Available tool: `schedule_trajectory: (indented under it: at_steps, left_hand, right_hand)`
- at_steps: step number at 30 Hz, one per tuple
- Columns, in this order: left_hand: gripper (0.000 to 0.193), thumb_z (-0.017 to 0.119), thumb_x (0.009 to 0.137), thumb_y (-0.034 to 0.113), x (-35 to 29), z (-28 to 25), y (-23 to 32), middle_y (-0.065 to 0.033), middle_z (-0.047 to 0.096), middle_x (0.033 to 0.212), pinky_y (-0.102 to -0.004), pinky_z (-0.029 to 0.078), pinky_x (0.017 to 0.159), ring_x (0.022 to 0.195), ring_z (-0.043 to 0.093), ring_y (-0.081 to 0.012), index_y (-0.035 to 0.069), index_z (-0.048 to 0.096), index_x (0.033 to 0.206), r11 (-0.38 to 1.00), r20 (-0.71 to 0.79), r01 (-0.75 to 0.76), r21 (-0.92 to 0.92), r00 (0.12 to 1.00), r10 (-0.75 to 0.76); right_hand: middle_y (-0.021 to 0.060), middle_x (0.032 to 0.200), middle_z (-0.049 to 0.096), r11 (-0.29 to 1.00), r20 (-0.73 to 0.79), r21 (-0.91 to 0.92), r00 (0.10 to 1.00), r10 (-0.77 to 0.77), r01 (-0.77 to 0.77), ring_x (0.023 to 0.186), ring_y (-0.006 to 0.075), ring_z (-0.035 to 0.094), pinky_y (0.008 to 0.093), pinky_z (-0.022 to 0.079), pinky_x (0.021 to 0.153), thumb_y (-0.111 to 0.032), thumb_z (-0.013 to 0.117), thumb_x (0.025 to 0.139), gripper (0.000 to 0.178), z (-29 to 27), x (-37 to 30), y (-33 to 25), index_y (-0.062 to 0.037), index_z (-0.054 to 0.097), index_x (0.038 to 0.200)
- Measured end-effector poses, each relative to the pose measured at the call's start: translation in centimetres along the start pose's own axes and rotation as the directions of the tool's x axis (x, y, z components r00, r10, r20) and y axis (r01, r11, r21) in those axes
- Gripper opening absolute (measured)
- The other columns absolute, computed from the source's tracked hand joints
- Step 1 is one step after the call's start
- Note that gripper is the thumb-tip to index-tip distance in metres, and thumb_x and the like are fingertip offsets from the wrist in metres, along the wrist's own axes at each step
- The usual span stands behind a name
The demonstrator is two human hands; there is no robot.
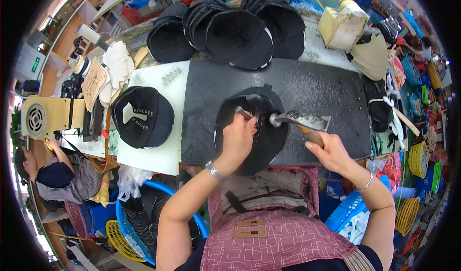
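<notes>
My left hand (237, 140) is closed around a short metal punch (239, 110), holding it tilted over a dark workpiece (269, 148). This black piece looks like a shoe upper and lies on a dark work mat (326, 95). In my right hand (332, 151) is a hammer (307, 122), gripped by its wooden handle. Its rounded metal head hangs just right of the punch, above the workpiece. The punch's lower end is partly hidden by my fingers. To the left, a similar black upper (158, 110) with two rows of metal eyelets rests on a white board (165, 158).
Stacked black uppers (235, 35) line the mat's far edge. A yellowish block (342, 26) stands at the far right. Below the table are a blue-rimmed basket (204, 225) of black pieces and a blue crate (345, 213). Another person (62, 170) sits at the left.
</notes>
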State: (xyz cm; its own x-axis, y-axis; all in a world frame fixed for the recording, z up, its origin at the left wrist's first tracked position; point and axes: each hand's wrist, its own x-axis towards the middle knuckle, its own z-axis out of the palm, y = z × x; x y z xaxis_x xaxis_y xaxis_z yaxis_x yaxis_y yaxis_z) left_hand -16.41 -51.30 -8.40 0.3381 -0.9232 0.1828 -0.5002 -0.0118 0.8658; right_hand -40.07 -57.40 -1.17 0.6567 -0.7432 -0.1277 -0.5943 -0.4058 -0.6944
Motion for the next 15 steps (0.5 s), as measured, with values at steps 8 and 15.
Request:
schedule_trajectory:
  at_steps: [8,15]
  left_hand:
    - [0.011,0.056,0.086,0.009,-1.1,-0.2,-0.2,-0.0139,0.064,0.070,-0.0275,0.051,0.056,0.064,0.066,-0.0193,-0.002,0.053,0.089,0.998,0.032,-0.009,0.064,0.999,0.007]
    - [0.010,0.053,0.088,0.008,-0.7,-0.7,0.2,-0.0134,0.064,0.069,-0.0290,0.051,0.055,0.064,0.066,-0.0194,-0.002,0.052,0.090,0.997,0.086,0.023,0.072,0.996,-0.029]
  right_hand:
    - [0.0101,0.064,0.052,0.951,-0.097,0.044,0.949,-0.301,0.306,0.060,0.0228,0.052,0.0346,0.042,0.059,-0.018,0.057,0.085,0.019,-2.1,-0.4,-3.1,-0.0006,0.054,0.091]
    - [0.0231,0.062,0.053,1.000,0.050,-0.020,0.999,0.016,-0.015,0.064,0.0377,0.060,0.0433,0.043,0.055,-0.028,0.061,0.083,0.034,0.6,-0.3,0.2,0.0040,0.053,0.090]
